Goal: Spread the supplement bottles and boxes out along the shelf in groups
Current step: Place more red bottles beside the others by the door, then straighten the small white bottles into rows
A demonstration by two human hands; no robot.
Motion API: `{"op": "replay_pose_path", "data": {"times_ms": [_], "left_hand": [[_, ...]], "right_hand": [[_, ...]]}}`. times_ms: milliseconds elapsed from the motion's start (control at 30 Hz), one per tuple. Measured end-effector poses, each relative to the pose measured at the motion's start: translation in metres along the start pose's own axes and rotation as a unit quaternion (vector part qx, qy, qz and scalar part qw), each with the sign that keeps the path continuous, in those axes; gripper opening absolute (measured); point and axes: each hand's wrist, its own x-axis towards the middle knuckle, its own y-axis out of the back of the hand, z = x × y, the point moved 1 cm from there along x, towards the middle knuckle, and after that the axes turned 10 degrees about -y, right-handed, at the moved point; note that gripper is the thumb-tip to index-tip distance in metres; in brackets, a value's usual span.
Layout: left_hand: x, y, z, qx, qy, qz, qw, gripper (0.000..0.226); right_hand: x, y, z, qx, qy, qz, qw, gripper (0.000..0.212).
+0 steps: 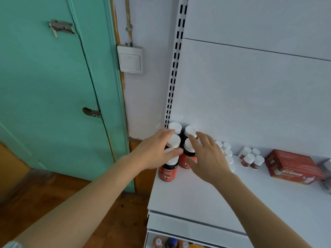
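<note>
hands flanking red fe bottles (168,173) at shelf (197,197) left end: left hand (157,149) fingers straight vs. caps, right hand (206,156) fingers spread, touching 2nd column, gripping nothing.

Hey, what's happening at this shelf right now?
A person is arranging supplements on a white metal shelf. Both hands are at a cluster of red, white-capped "Fe" bottles in the back left corner: the left hand against its left side, the right hand against its right. Further right stand small white-capped bottles and stacked red boxes.
</note>
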Motion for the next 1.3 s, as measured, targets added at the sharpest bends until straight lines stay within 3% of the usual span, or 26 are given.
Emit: {"op": "replay_pose_path", "data": {"times_ms": [133, 367, 667, 867, 1100, 1300], "left_hand": [[-0.021, -0.012, -0.002, 0.04, 0.005, -0.081, 0.996, 0.103], [-0.023, -0.031, -0.012, 0.061, -0.015, -0.068, 0.996, 0.091], [-0.022, -0.031, -0.007, 0.067, -0.015, -0.06, 0.996, 0.09], [-0.022, -0.015, -0.003, 0.086, -0.017, -0.025, 0.996, 0.097], [0.003, -0.019, 0.047, 0.095, -0.123, 0.103, 0.982, 0.062], [0.04, -0.074, 0.095, 0.064, -0.137, 0.067, 0.986, 0.059]], "right_hand": [[-0.019, -0.008, -0.011, 0.014, 0.068, 0.075, 0.995, 0.062], [-0.026, -0.023, -0.024, -0.004, 0.119, 0.128, 0.985, 0.043], [-0.024, -0.032, -0.024, 0.01, 0.119, 0.13, 0.984, 0.043], [-0.031, -0.02, -0.013, 0.032, 0.094, 0.141, 0.985, 0.03], [-0.05, -0.003, 0.044, 0.014, 0.013, 0.154, 0.988, 0.04], [-0.058, -0.004, 0.106, 0.005, -0.051, 0.126, 0.991, 0.045]]}}
